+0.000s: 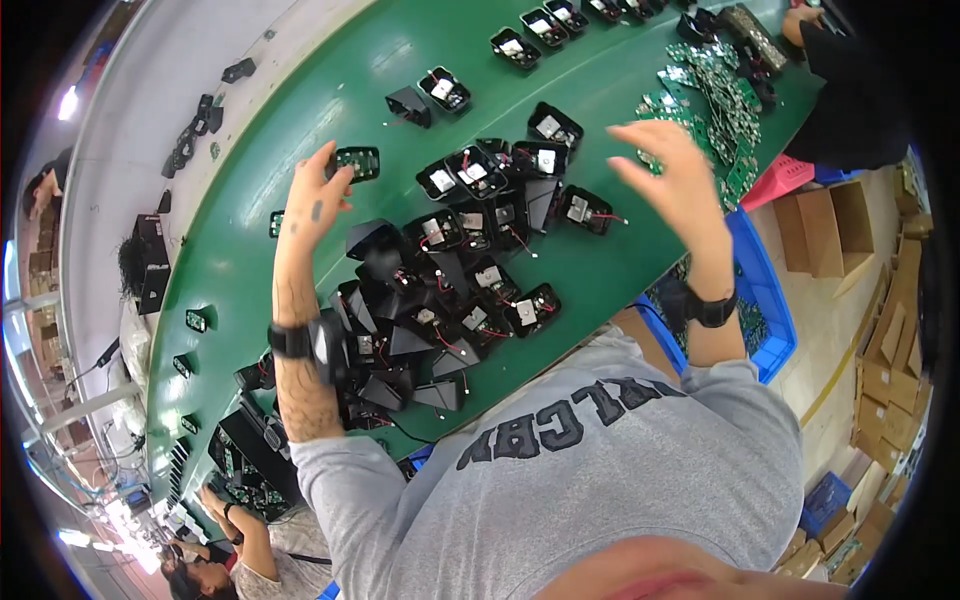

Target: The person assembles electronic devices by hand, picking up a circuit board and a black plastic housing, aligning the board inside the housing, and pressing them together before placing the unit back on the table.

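Observation:
At the left, my left hand (316, 200) has its thumb and a finger at the near end of a small black housing with a green circuit board (358, 163), closed on that end. My right hand (668, 170) is raised over the table to the right, fingers and thumb apart, holding nothing. Between the hands lies a heap of open black housings (437, 230) with white blocks and red wires, mixed with black angular covers (542, 203). A single open housing (588, 210) lies nearest below my right hand.
Loose green circuit boards (735, 120) are piled on the green table (590, 290) at the far right. A blue bin (775, 300) and a cardboard box (825, 230) stand beside the table. Open housings (515, 48) line the far side. Another person's arm (255, 550) shows at lower left.

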The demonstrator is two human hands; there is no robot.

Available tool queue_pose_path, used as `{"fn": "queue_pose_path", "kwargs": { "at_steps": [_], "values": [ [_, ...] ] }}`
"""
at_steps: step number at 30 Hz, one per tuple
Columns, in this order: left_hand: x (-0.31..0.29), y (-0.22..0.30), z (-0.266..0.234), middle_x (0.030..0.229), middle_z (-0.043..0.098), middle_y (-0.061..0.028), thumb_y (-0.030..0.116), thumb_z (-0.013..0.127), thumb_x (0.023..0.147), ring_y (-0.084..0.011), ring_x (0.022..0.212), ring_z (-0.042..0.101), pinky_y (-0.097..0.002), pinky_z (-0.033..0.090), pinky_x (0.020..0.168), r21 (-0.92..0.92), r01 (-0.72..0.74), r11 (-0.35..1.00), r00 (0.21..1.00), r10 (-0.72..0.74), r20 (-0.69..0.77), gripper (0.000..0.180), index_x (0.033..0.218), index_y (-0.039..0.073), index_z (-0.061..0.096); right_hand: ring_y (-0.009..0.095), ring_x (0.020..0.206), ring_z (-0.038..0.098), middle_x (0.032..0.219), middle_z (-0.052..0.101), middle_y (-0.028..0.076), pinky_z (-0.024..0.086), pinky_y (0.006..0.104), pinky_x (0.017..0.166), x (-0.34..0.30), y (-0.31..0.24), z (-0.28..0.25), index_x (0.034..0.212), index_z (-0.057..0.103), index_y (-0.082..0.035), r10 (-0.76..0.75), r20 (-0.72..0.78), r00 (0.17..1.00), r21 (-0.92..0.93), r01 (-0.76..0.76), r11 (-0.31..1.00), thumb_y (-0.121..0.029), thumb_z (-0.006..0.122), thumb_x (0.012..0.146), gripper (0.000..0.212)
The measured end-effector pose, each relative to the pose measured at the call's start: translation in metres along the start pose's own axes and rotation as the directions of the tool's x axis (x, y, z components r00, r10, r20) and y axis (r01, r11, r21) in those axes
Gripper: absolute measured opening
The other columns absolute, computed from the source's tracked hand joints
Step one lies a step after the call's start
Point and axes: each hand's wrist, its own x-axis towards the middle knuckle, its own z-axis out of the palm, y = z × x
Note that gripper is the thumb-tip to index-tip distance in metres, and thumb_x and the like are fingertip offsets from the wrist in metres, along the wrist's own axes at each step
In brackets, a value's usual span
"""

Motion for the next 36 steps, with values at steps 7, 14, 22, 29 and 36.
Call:
{"fn": "queue_pose_path", "kwargs": {
  "at_steps": [7, 14, 22, 29, 36],
  "values": [
    [0.065, -0.027, 0.011, 0.109, 0.065, -0.0232, 0.027, 0.064, 0.079, -0.0359, 0.101, 0.063, -0.0407, 0.05, 0.087, 0.682, -0.033, 0.731, 0.995, -0.042, 0.092, 0.042, 0.113, 0.002, 0.066, 0.031, 0.116, 0.052, 0.123, 0.059, 0.012, 0.041, 0.0395, 0.101, -0.005, 0.106, 0.015, 0.118, 0.062, -0.004, 0.089, 0.008, 0.996, -0.238, -0.084, 0.968, -0.02, 0.076, 0.072, 0.051],
    [0.137, -0.031, 0.071, 0.106, 0.065, -0.0211, 0.012, 0.063, 0.079, -0.0411, 0.102, 0.058, -0.0444, 0.048, 0.09, 0.258, -0.587, 0.767, 0.801, 0.596, 0.049, 0.032, 0.11, 0.003, 0.062, 0.031, 0.119, 0.052, 0.123, 0.058, 0.013, 0.038, 0.0397, 0.104, 0.013, 0.056, -0.006, 0.116, 0.06, -0.006, 0.01, -0.195, 0.981, 0.029, -0.004, 1.0, -0.015, 0.075, 0.071, 0.048],
    [0.105, -0.019, 0.057, 0.095, 0.067, -0.009, 0.019, 0.064, 0.089, -0.0166, 0.075, 0.067, -0.0293, 0.054, 0.063, -0.381, -0.155, 0.912, 0.985, 0.174, 0.015, 0.021, 0.098, 0.0, 0.061, 0.022, 0.117, 0.052, 0.128, 0.051, 0.009, 0.043, 0.0363, 0.1, -0.015, 0.03, -0.001, 0.135, 0.048, -0.004, 0.177, -0.137, 0.975, 0.699, -0.031, 0.714, -0.008, 0.076, 0.069, 0.073],
    [0.081, 0.008, 0.068, 0.107, 0.063, -0.0104, 0.026, 0.066, 0.089, -0.0185, 0.085, 0.065, -0.031, 0.056, 0.063, -0.24, 0.017, 0.971, 0.962, 0.05, 0.269, 0.04, 0.121, 0.005, 0.054, 0.025, 0.111, 0.056, 0.122, 0.051, 0.012, 0.045, 0.0353, 0.099, 0.049, -0.034, 0.071, 0.127, 0.052, -0.005, -0.081, 0.005, 0.997, 0.662, 0.058, 0.747, -0.023, 0.077, 0.073, 0.062],
    [0.072, 0.038, 0.101, 0.115, 0.061, -0.0113, 0.033, 0.069, 0.087, -0.0178, 0.091, 0.064, -0.0303, 0.057, 0.07, -0.236, 0.129, 0.963, 0.837, 0.022, 0.547, 0.055, 0.133, 0.01, 0.049, 0.026, 0.117, 0.056, 0.123, 0.057, 0.016, 0.044, 0.0367, 0.101, 0.055, -0.025, 0.088, 0.128, 0.048, -0.001, -0.065, 0.164, 0.984, 0.601, -0.047, 0.797, -0.021, 0.076, 0.075, 0.063]
  ]
}}
